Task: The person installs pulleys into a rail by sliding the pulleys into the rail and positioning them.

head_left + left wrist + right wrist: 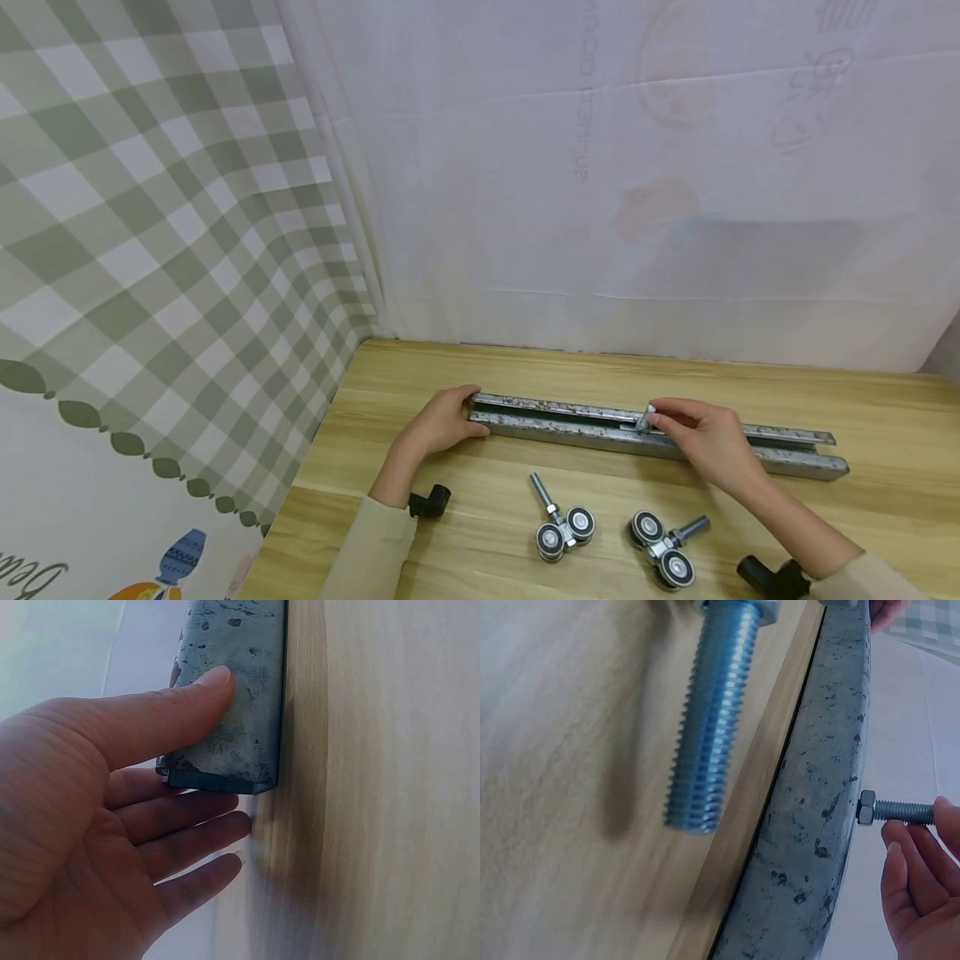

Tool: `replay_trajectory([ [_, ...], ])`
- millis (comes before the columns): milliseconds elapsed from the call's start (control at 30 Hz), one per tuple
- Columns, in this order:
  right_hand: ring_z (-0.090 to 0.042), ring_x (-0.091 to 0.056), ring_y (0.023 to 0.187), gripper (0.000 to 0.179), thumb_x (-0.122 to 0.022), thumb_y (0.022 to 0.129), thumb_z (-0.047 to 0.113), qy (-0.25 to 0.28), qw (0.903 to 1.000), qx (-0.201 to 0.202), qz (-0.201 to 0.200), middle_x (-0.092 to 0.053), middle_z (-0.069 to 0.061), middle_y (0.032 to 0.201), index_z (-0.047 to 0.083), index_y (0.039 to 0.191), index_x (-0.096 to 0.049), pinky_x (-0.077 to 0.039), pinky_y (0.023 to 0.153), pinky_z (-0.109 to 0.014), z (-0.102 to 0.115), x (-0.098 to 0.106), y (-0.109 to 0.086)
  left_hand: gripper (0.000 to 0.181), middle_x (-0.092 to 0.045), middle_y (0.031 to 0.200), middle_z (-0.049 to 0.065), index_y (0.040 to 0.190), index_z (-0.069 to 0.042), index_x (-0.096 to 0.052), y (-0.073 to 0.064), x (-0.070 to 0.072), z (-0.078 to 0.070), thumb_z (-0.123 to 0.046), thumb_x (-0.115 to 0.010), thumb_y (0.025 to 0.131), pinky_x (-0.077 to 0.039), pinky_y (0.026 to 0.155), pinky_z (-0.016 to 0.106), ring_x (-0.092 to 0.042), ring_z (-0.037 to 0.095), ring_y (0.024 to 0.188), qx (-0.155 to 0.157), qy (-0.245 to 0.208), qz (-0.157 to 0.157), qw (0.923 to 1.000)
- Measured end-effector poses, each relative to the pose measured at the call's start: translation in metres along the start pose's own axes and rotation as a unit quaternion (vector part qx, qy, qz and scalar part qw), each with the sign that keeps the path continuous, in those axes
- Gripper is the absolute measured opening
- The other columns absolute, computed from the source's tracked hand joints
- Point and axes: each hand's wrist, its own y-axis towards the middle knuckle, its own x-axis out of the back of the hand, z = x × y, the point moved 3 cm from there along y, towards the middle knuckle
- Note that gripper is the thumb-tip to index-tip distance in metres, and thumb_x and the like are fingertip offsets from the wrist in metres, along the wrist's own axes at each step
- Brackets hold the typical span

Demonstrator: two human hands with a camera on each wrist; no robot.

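Observation:
A long slotted steel channel rail [570, 429], marked with dark specks, lies on the wooden table. At its left end my left hand [442, 419] grips it, the thumb [206, 701] on the near side wall and the index finger behind; the other fingers extend past the open end. From the slot, right of the middle, a threaded bolt [904, 812] with a hex nut [867, 808] sticks up. My right hand [712, 442] pinches this bolt between thumb and fingers. Whatever the bolt joins inside the rail is mostly hidden.
Two roller trolleys with threaded studs, one on the left [562, 532] and one on the right [662, 550], lie in front of the rail. A pale curtain [600, 250] hangs behind the table [465, 533], a checked cloth [187, 208] at its left.

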Motion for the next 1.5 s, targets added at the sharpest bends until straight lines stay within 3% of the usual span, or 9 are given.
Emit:
replay_trajectory([
  [100,0.002,-0.069,0.091,0.026,-0.077,0.098,0.012,-0.002,1.0,-0.002,0.006,-0.078,-0.016,0.108,-0.002,0.119,-0.077,-0.058,0.069,-0.017,0.002,-0.002,0.001,0.075,-0.064,0.136,0.013,0.155,-0.004,-0.05,0.0,0.0,0.0,-0.025,-0.085,0.092,-0.053,0.101,0.047,-0.062,0.027,0.121,0.0,0.001,0.003,1.0],
  [267,-0.025,-0.075,0.098,0.026,-0.075,0.099,0.013,-0.008,0.9998,-0.002,0.019,-0.077,-0.017,0.111,-0.003,0.12,-0.076,-0.058,0.072,-0.018,0.005,-0.006,0.003,0.076,-0.065,0.131,0.011,0.155,-0.004,-0.05,0.0,0.0,0.0,-0.027,-0.085,0.092,-0.054,0.098,0.045,-0.063,0.024,0.115,0.0,0.001,0.004,1.0],
  [367,-0.035,-0.074,0.1,0.027,-0.074,0.1,0.013,-0.011,0.9996,-0.001,0.024,-0.077,-0.017,0.111,-0.004,0.12,-0.076,-0.058,0.073,-0.019,0.007,-0.009,0.005,0.076,-0.064,0.134,0.012,0.155,-0.004,-0.05,0.0,0.0,0.001,-0.027,-0.085,0.092,-0.054,0.1,0.046,-0.063,0.025,0.118,-0.001,0.002,0.003,1.0],
  [733,-0.033,-0.075,0.101,0.026,-0.074,0.1,0.014,-0.009,0.9994,0.001,0.034,-0.078,-0.014,0.109,-0.002,0.12,-0.076,-0.059,0.076,-0.023,0.012,-0.017,0.011,0.076,-0.061,0.143,0.015,0.155,-0.004,-0.05,0.0,0.0,0.001,-0.027,-0.085,0.092,-0.051,0.105,0.048,-0.059,0.03,0.13,-0.001,0.003,0.001,1.0],
  [1500,-0.03,-0.076,0.096,0.023,-0.074,0.099,0.009,-0.001,0.9976,0.035,0.059,-0.078,-0.014,0.107,-0.003,0.118,-0.077,-0.063,0.078,-0.039,0.031,-0.038,0.023,0.075,-0.061,0.143,0.016,0.156,-0.004,-0.049,0.0,0.0,0.0,-0.026,-0.084,0.093,-0.052,0.105,0.048,-0.059,0.03,0.13,0.002,0.004,0.005,1.0],
])
